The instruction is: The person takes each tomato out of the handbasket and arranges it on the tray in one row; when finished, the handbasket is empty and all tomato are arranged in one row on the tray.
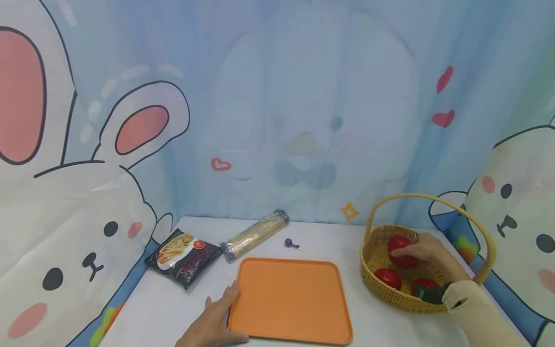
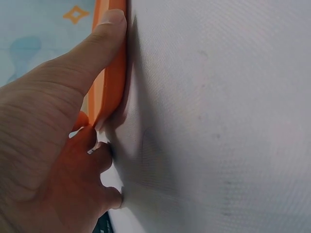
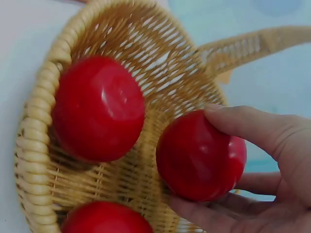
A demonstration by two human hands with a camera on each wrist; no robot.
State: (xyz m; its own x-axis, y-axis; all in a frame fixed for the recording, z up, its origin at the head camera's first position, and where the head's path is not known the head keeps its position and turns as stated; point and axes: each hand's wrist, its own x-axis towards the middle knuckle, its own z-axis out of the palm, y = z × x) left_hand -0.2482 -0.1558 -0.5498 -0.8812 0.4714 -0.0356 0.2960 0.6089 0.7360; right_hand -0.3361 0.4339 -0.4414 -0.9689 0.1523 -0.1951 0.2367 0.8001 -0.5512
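Left hand (image 1: pixel 214 319) lay spread, unclenched, against corner of orange tray (image 1: pixel 290 299) on desk (image 1: pixel 151 313). Right hand (image 1: pixel 422 250), grip pinching red ball (image 3: pixel 197 158), reached into wicker basket (image 3: pixel 36 150) beside two more red balls (image 3: pixel 99 109). Glossy surface risked slip; arched handle (image 1: pixel 409 195) risked snag.

The place looked like a staged booth: blue curtains (image 1: pixel 277 62) printed with cartoon animals (image 1: pixel 97 207) hung behind and on both sides of the white tabletop (image 1: pixel 331 242).
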